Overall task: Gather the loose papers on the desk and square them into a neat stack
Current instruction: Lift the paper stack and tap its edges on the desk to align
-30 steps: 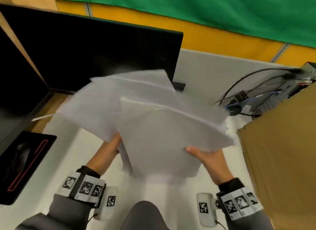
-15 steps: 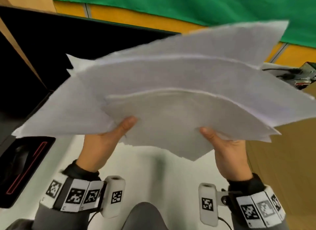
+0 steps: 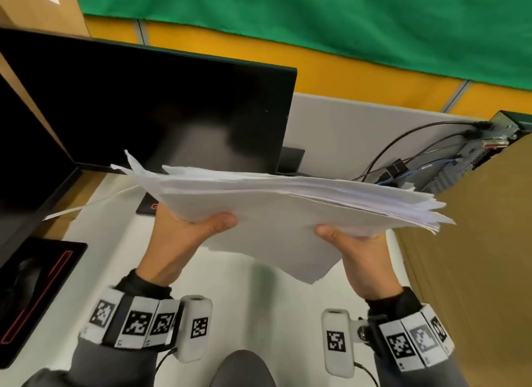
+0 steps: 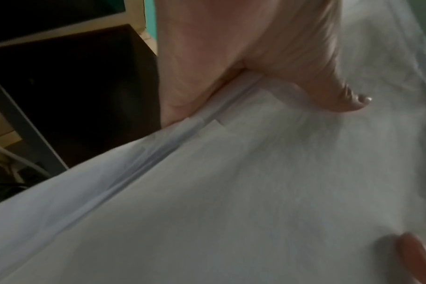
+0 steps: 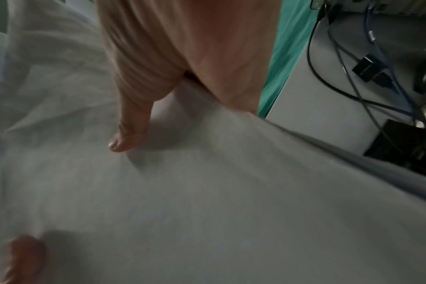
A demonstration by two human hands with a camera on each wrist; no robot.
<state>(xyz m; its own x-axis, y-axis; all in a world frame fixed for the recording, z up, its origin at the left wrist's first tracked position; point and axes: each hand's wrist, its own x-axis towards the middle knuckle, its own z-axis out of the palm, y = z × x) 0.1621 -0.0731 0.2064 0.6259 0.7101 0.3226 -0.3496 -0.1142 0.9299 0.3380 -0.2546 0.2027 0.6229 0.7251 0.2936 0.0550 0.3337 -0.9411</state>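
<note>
A thick bundle of white papers [image 3: 276,211] hangs in the air above the white desk [image 3: 253,309], its sheets fanned and uneven at the far edges. My left hand [image 3: 187,228] grips the bundle's left near edge, thumb on top, fingers hidden beneath. My right hand [image 3: 351,242] grips the right near edge the same way. In the left wrist view the thumb of the left hand [image 4: 268,63] presses onto the papers [image 4: 255,192]. In the right wrist view the thumb of the right hand [image 5: 144,86] lies on the papers [image 5: 207,201]. One loose sheet [image 3: 86,205] lies on the desk at the left.
A black monitor [image 3: 161,110] stands behind the papers, and a second dark screen [image 3: 26,162] is at the left. A black mouse pad [image 3: 31,294] lies front left. A cardboard box [image 3: 472,257] fills the right. Cables [image 3: 408,153] and a computer case [image 3: 489,147] sit back right.
The papers were raised and tipped up towards the camera, then lowered and flattened. The fanned sheets have drawn together into a tighter bundle between both hands.
</note>
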